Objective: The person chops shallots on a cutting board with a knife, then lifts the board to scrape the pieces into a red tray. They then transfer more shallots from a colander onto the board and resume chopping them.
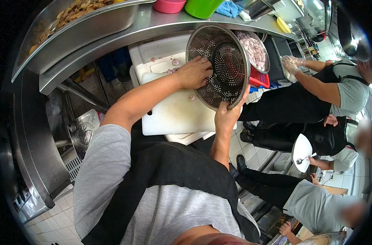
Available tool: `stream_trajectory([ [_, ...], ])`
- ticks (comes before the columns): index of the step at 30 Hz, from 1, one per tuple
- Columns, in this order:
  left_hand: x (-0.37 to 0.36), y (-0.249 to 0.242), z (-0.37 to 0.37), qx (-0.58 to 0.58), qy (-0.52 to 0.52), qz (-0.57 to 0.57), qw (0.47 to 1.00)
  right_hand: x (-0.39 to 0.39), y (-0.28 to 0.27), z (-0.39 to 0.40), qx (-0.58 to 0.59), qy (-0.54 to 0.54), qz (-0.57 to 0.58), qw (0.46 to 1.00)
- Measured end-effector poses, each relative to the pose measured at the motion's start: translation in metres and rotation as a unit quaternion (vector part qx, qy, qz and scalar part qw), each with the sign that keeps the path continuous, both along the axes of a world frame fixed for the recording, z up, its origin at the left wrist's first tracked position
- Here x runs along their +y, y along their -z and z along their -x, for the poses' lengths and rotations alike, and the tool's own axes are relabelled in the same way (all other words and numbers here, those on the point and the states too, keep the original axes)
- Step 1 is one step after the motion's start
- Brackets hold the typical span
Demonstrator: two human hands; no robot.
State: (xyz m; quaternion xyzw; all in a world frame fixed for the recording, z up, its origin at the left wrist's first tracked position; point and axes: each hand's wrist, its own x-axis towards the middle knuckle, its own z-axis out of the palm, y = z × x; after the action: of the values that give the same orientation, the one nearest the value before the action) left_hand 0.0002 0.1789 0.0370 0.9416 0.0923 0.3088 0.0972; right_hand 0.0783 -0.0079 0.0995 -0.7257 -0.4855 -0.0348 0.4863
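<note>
A metal colander [225,65] is tilted on its side above a white cutting board [173,112], its perforated inside facing me. My right hand [228,116] grips its near rim, thumb inside. My left hand [197,72] reaches over the left rim, with bent fingers against the inner wall; the fingertips are partly hidden. A small shallot-like bulb [192,98] lies on the board, just below the colander. Another pinkish bulb [175,62] and a few bits lie in the white tub [153,53] behind the board.
Beyond the colander stand a metal bowl [267,57] of pinkish pieces and a red basket [259,77]. A steel shelf [153,29] carries a deep food pan [88,38], a pink bowl [169,5] and a green container [202,7]. Several co-workers stand at right; one wears gloves [293,63].
</note>
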Motion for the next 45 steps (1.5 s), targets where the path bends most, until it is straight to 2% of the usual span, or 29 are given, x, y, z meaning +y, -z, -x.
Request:
stream_trajectory([
  [5,0.008,0.008,0.011,-0.029,-0.012,-0.049,0.998,-0.002,-0.004,0.002,0.018,0.000,-0.006,1.000],
  [6,0.010,0.009,0.013,-0.029,-0.011,-0.050,0.998,-0.001,-0.005,0.004,-0.012,0.021,0.005,1.000],
  [14,0.022,0.013,0.034,0.058,-0.070,0.102,0.991,0.002,-0.003,-0.012,-0.075,0.079,-0.030,0.994],
  [17,0.024,0.017,0.033,0.003,-0.053,0.090,0.995,0.004,-0.006,-0.017,-0.037,0.082,-0.058,0.994],
  [22,0.028,0.006,0.027,0.021,-0.066,0.108,0.992,0.002,0.000,-0.030,-0.057,0.114,-0.032,0.991],
  [25,0.039,0.007,0.016,0.032,-0.095,0.098,0.990,0.002,0.009,-0.039,-0.075,0.098,-0.067,0.990],
  [30,0.059,0.027,0.000,0.050,-0.153,0.071,0.984,0.000,0.005,-0.043,0.043,0.069,-0.083,0.993],
  [31,0.060,0.026,0.001,0.102,-0.155,0.087,0.979,0.000,0.007,-0.046,0.043,0.070,-0.082,0.993],
  [32,0.060,0.025,0.002,0.154,-0.157,0.104,0.970,-0.001,0.012,-0.051,0.096,0.072,-0.075,0.990],
  [33,0.060,0.024,0.003,0.154,-0.156,0.104,0.970,-0.002,0.018,-0.059,0.149,0.074,-0.069,0.984],
  [34,0.059,0.015,0.007,0.168,-0.155,0.114,0.967,-0.001,0.030,-0.072,0.150,0.076,-0.069,0.983],
  [36,0.058,0.015,0.010,0.183,-0.151,0.124,0.963,0.001,0.052,-0.097,0.262,0.041,-0.063,0.962],
  [37,0.060,0.023,0.011,0.164,-0.161,0.116,0.966,0.001,0.046,-0.093,0.263,0.043,-0.062,0.962],
  [39,0.062,0.028,0.014,0.144,-0.169,0.106,0.969,0.007,0.025,-0.076,0.420,0.024,-0.050,0.906],
  [40,0.062,0.027,0.016,0.134,-0.171,0.117,0.969,0.013,0.029,-0.075,0.427,0.025,-0.090,0.899],
  [42,0.061,0.027,0.018,0.123,-0.169,0.127,0.970,0.010,0.033,-0.077,0.410,0.029,-0.101,0.906],
  [44,0.058,0.027,0.020,0.013,-0.159,0.108,0.981,0.004,0.042,-0.094,0.357,0.030,-0.107,0.927],
  [45,0.055,0.027,0.020,0.012,-0.154,0.107,0.982,0.003,0.055,-0.117,0.224,0.036,-0.138,0.964],
])
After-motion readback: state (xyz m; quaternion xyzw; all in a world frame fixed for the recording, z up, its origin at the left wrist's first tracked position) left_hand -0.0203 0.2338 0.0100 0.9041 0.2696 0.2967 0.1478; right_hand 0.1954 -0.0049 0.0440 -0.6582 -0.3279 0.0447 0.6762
